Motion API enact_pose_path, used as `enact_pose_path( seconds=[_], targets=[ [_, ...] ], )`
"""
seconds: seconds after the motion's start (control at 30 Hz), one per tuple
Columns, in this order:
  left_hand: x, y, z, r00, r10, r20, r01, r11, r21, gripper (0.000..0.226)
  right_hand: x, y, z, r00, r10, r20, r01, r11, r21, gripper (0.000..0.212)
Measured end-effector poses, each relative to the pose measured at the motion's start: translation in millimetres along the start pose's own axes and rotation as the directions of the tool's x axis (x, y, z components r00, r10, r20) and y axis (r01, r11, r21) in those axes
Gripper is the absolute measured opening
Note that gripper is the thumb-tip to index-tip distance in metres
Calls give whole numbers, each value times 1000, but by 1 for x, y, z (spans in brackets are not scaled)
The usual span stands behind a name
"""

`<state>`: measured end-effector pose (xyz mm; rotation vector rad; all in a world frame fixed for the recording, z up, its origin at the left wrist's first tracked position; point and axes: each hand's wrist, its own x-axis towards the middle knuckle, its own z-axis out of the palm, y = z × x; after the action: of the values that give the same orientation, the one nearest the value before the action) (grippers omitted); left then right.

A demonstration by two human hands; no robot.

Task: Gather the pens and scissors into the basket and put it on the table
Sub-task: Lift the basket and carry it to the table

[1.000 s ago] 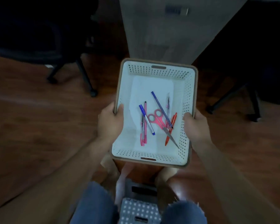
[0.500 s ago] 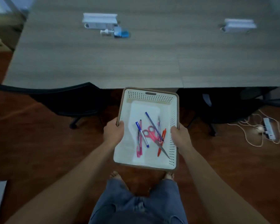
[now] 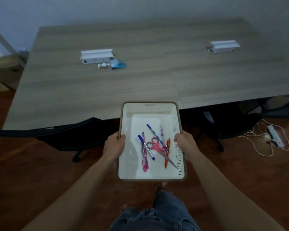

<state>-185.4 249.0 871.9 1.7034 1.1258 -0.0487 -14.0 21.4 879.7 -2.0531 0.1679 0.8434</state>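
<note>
The white basket (image 3: 151, 114) is carried between the two hands, and its far end reaches just over the near edge of the table (image 3: 93, 90). The left hand (image 3: 114, 145) is closed on the left long rim, and the right hand (image 3: 184, 144) is closed on the right long rim, directly across from it. This equal grip on both sides probably keeps the basket level, so nothing slides out.

Between the hands, on the basket floor, lie the pens (image 3: 146, 148) and the pink scissors (image 3: 158, 147). They are crossed over each other in a loose heap, nearer to the right hand than to the left. The scissor blades point toward the near right corner.

The gathering part seems finished, because no pen shows on the floor around. What remains is to set the basket down. The table surface ahead of the hands is mostly bare; the small white boxes (image 3: 97, 55) are far beyond the hands.
</note>
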Motion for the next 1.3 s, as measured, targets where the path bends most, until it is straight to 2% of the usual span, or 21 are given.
enact_pose_path(
  seconds=[0.1,0.2,0.27,0.33,0.43,0.5,0.57,0.6,0.67,0.77,0.83,1.03,1.1,1.2,1.3],
  targets=[
    [25,22,-3,997,55,48,-56,998,20,34,27,-27,-11,1000,0,7,0,1000,14,28],
    [53,47,-11,989,140,51,-142,989,49,44,63,-52,-20,999,-32,41,33,999,-31,31],
    [68,76,-14,979,205,-7,-204,979,23,43,87,-78,-28,993,-67,102,77,992,-98,33],
    [88,107,-19,953,276,-127,-269,961,69,44,107,-110,-38,979,-92,184,127,974,-188,33],
    [125,146,-30,918,318,-236,-259,933,250,67,135,-162,-54,943,-113,312,217,922,-321,34],
    [146,164,-32,915,361,-182,-286,895,341,57,156,-191,-63,913,-115,392,279,877,-391,34],
    [157,178,-33,932,357,-65,-304,865,399,17,171,-215,-67,886,-116,448,338,825,-454,33],
    [160,182,-32,933,358,16,-333,851,405,6,178,-223,-67,876,-113,468,358,803,-477,34],
    [176,186,-29,933,353,74,-346,820,456,25,195,-241,-63,853,-106,511,393,774,-496,36],
    [203,194,-31,922,384,55,-361,798,482,23,224,-269,-52,831,-127,542,449,729,-517,32],
    [231,201,-34,929,368,30,-340,822,457,27,246,-287,-45,816,-171,553,493,706,-509,30],
    [314,212,-49,933,354,-62,-295,852,433,29,305,-316,-44,817,-272,508,563,566,-602,26],
    [346,215,-55,939,332,-85,-271,871,410,30,332,-325,-46,850,-270,453,518,585,-624,39],
    [383,213,-61,951,294,-100,-233,887,399,32,354,-326,-45,907,-240,345,411,676,-611,59],
    [412,211,-64,967,242,-86,-191,902,388,34,372,-321,-32,951,-174,256,280,837,-470,76]
  ],
)
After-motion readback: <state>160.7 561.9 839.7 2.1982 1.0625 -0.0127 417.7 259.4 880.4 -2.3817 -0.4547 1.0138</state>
